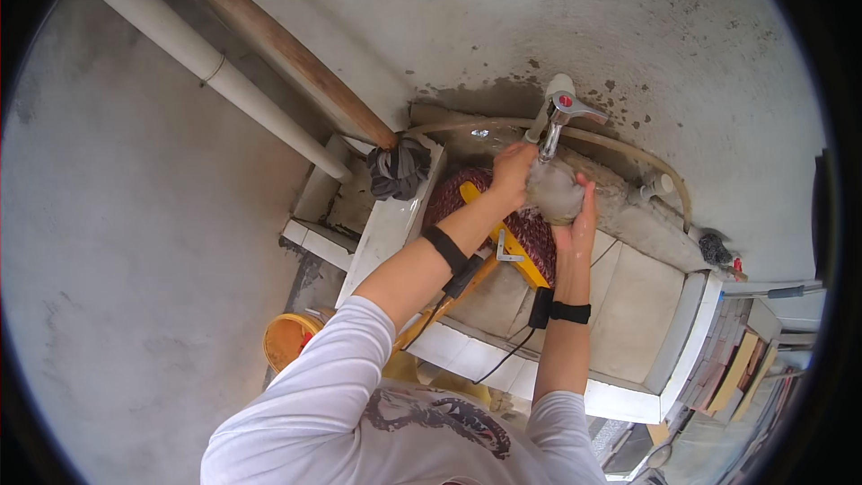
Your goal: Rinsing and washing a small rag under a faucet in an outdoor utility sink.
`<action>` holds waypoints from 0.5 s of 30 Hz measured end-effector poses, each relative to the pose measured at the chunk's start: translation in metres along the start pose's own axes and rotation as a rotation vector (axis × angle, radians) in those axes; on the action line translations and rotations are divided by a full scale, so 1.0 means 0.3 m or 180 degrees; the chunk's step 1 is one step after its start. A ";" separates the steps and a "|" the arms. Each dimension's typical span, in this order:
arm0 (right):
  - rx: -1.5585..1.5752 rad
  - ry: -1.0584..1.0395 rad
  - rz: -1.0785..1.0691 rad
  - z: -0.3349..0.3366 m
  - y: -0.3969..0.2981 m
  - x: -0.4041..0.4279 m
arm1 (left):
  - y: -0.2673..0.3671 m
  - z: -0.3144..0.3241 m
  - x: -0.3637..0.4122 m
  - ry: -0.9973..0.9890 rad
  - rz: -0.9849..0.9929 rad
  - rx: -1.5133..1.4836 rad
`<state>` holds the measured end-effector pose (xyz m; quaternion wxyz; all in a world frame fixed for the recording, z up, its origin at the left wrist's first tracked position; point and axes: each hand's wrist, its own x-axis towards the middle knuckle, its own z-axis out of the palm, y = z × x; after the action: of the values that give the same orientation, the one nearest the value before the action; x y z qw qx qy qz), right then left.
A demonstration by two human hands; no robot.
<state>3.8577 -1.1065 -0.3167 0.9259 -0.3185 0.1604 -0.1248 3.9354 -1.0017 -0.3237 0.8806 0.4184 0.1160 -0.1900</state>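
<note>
A metal tap (553,124) with a lever handle sticks out from the wall over a tiled basin (633,310). Directly below its spout, a pale, rounded, blurred thing (555,190) lies between my hands; what it is, I cannot tell. My left hand (515,172) is at its left side, fingers partly hidden. My right hand (578,215) supports it from the right and below, thumb and fingers raised along its side. Beneath my arms, a yellow bar (515,249) with a small metal angle bracket crosses a dark red, textured mat or cloth (458,199) in the basin.
A mop (399,168) with a wooden pole leans left of the basin beside a white pipe (222,74). A hose (626,143) runs along the wall. A yellow bucket (286,343) stands at lower left. A dark scouring pad (714,249) sits at the right ledge; stacked bricks (720,343) lie beyond.
</note>
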 end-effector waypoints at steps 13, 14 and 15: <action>-0.0628 0.0550 0.1809 0.147 0.100 -0.005 | 0.146 0.014 -0.188 -0.1320 0.3049 0.4410; -0.0635 0.0590 0.1792 0.114 0.106 0.015 | 0.159 0.010 -0.179 -0.1446 0.2857 0.4539; -0.0436 0.0141 0.2093 0.055 0.120 0.054 | 0.169 0.012 -0.163 -0.1579 0.2675 0.4659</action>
<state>3.8834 -1.0754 -0.3307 0.8893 -0.3084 0.2827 0.1847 3.9133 -0.9636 -0.2686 0.3883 0.8326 -0.3932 0.0378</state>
